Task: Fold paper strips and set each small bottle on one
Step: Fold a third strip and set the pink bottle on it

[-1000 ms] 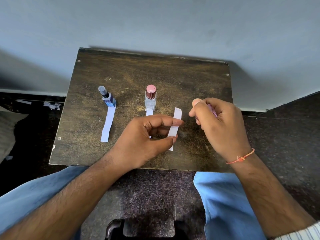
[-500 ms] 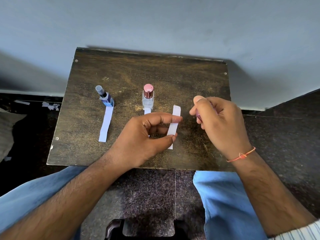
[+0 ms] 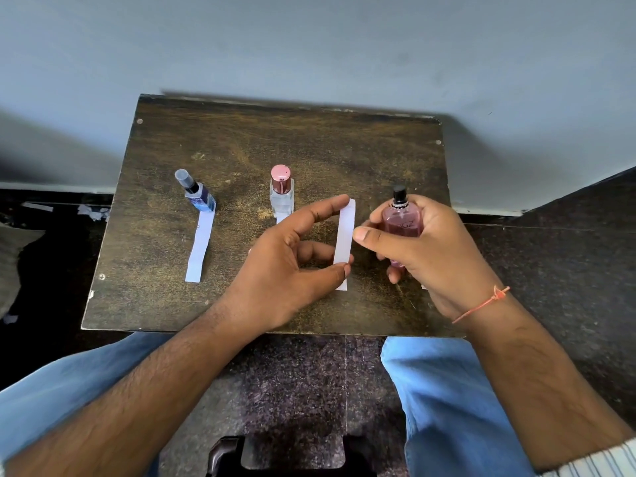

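My right hand (image 3: 423, 249) grips pink bottle (image 3: 402, 222), glass, likely slippery; left hand (image 3: 292, 266) pinches flimsy strip (image 3: 345, 242) by its ends near desk (image 3: 241, 139) front edge.

One head-worn cam, wide-angle, looking fwd and steeply down from close above a small wooden table (image 3: 241, 149); wall behind at top, person's lap at btm.

Worn dark wooden table (image 3: 241, 139) against pale blue-grey wall (image 3: 309, 46), dark speckled, perhaps stone, floor (image 3: 550, 256).
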A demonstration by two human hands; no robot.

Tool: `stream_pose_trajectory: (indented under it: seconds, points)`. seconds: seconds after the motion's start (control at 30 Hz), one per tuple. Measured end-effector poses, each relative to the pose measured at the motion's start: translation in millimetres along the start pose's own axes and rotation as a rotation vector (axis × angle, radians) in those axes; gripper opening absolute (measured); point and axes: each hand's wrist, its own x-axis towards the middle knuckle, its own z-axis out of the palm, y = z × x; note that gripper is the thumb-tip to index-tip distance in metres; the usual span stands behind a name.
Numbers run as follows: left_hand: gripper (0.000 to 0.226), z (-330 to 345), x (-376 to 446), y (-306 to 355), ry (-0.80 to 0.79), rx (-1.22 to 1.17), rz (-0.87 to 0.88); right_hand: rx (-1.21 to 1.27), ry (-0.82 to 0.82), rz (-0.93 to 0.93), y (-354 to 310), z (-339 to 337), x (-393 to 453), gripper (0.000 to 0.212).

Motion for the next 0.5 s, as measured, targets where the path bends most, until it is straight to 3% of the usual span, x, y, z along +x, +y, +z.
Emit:
stream_pose_trajectory:
  seconds: [0.27, 0.5]
  points:
    - [0.087, 11.2, 3.0, -2.8, -0.003, 0.007, 0.016, -0.029, 0.034, 0.003, 3.4, -2.4, 2.6, 0.019]
    - [0.066, 6.1, 1.3, -4.8, 0.096, 0.177, 0.024, -0.468, 0.160, -0.075, 9.6, -9.1, 10.9, 0.023]
